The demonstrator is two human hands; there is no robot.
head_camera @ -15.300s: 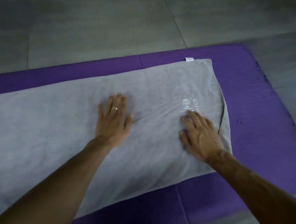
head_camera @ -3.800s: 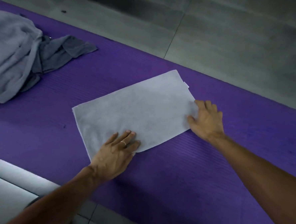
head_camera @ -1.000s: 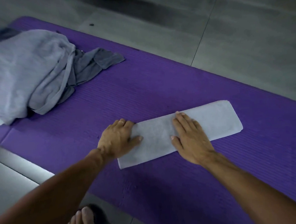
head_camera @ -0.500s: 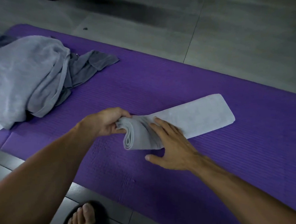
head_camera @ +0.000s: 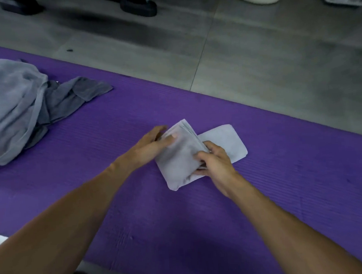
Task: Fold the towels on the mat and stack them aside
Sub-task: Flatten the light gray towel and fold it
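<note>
On one purple mat [head_camera: 264,195], two hands [head_camera: 153,146] [head_camera: 214,160] hold one folded towel [head_camera: 177,164]

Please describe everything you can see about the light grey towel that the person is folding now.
The light grey towel is soft, matte cloth, already folded into a narrow strip. Its left part is being turned over the right part, which lies flat on the purple mat; layered edges show at the raised far corner. The left hand holds the folded part with thumb on top; the right hand grips its near right edge.
</note>
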